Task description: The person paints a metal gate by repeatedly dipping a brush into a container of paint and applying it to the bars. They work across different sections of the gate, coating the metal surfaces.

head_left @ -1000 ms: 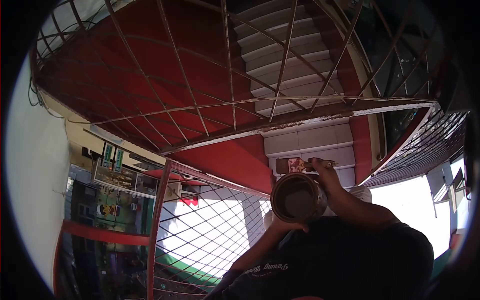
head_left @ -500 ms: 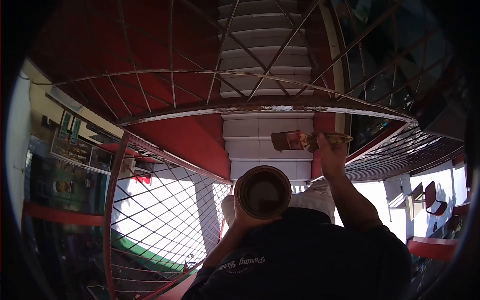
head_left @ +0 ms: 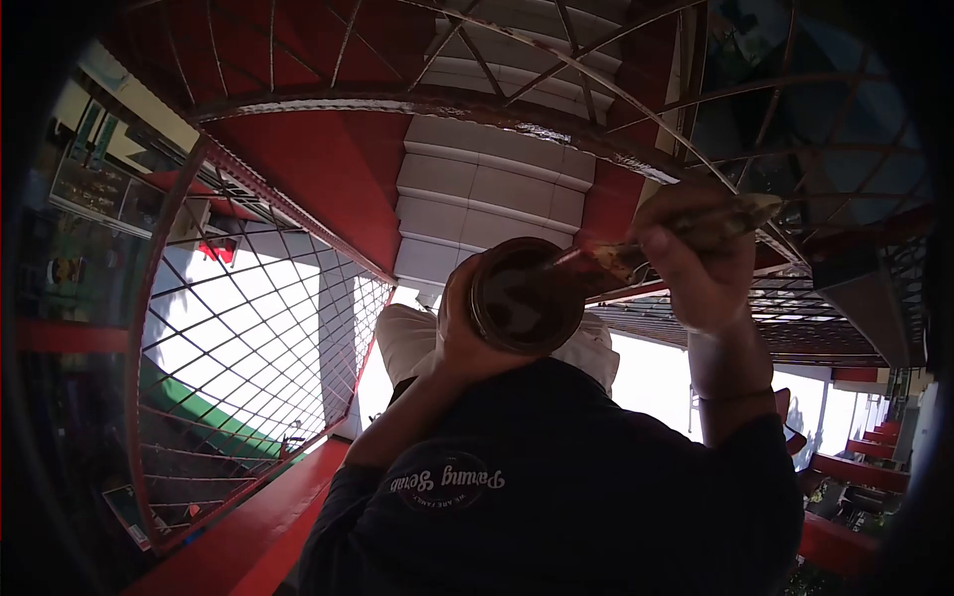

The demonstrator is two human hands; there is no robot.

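My left hand (head_left: 463, 336) is wrapped round the side of a round paint can (head_left: 481, 316), held in front of my chest with its mouth facing the camera. Dark brown paint (head_left: 525, 316) shows inside. In my right hand (head_left: 704, 273) is a paintbrush (head_left: 618, 260), gripped by its handle, fingers closed. The brush lies slantwise, its bristle end at the can's right rim; how far the bristles dip into the paint is hard to make out in the shade.
Ahead runs a rusty metal railing (head_left: 397, 102) with crossed bars. Beyond and below it are white-tiled stairs (head_left: 487, 189) between red side strips (head_left: 308, 169). A lattice panel (head_left: 248, 338) stands to the left, another mesh panel (head_left: 735, 323) to the right.
My right hand has brought the paintbrush from out over the stairs back to the can's mouth. The can sits higher in view, and the view has turned somewhat.
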